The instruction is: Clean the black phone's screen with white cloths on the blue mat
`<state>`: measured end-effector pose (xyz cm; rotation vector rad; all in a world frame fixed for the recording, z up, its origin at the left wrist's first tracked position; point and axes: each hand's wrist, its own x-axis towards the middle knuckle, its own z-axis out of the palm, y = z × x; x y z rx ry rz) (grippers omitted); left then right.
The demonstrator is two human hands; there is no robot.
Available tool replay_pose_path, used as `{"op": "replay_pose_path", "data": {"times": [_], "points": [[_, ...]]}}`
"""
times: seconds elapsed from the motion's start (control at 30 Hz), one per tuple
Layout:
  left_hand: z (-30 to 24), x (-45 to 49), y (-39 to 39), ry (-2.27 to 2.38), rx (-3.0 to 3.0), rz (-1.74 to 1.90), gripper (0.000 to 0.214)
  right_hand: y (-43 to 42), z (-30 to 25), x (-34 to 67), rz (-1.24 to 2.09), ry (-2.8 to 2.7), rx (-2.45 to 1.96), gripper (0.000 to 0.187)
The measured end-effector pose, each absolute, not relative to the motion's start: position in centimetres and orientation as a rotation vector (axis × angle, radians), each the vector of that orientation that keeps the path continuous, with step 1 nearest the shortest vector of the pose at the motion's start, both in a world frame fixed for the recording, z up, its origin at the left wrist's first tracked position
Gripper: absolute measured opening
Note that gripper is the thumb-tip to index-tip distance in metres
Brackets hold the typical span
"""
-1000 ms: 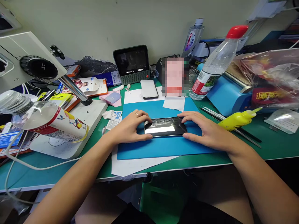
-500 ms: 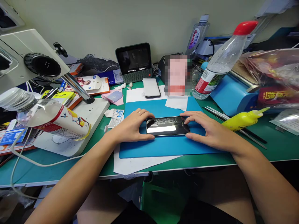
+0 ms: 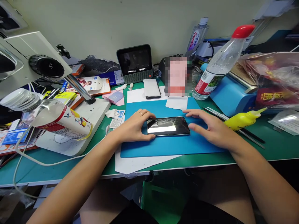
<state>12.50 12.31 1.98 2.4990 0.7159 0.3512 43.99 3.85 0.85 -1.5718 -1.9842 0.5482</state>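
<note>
A black phone [image 3: 167,126] lies screen up on a blue mat [image 3: 163,144] in the middle of the green desk. My left hand [image 3: 134,126] grips the phone's left end between thumb and fingers. My right hand [image 3: 210,127] hovers just right of the phone, fingers spread and slightly blurred, not touching it.
A microscope [image 3: 35,62] on a white base stands at the left with a tilted plastic bottle [image 3: 46,116]. A second phone [image 3: 151,88], a small screen [image 3: 135,62], a red-capped bottle [image 3: 219,65], a blue machine [image 3: 230,93], a yellow squeeze bottle [image 3: 243,119] and tweezers [image 3: 224,118] surround the mat.
My right hand has let go of the phone's right end and drawn slightly away to the right. My left hand keeps its hold.
</note>
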Motion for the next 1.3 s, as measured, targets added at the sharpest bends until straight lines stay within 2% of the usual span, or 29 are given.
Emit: {"op": "replay_pose_path", "data": {"times": [0.13, 0.3, 0.43, 0.6, 0.9, 1.3], "points": [[1.9, 12.7, 12.2, 0.745, 2.484, 0.348, 0.058, 5.3, 2.4, 42.7, 0.312, -1.695, -1.768, 0.037], [1.8, 12.5, 12.2, 0.745, 2.474, 0.373, 0.062, 9.8, 1.8, 41.4, 0.077, -1.943, -1.902, 0.036], [1.9, 12.4, 12.1, 0.735, 2.497, 0.385, 0.060, 12.0, 0.2, 41.2, 0.067, -1.976, -1.928, 0.023], [1.7, 12.2, 12.3, 0.702, 2.546, 0.400, 0.059, 11.8, 0.4, 40.9, 0.060, -1.969, -1.882, 0.020], [1.8, 11.8, 12.5, 0.703, 2.490, 0.401, 0.063, 5.7, 3.2, 40.9, 0.252, -1.610, -1.829, 0.017], [1.5, 11.6, 12.7, 0.699, 2.470, 0.415, 0.064, 3.3, 2.9, 40.0, 0.187, -1.946, -1.798, 0.024]]}}
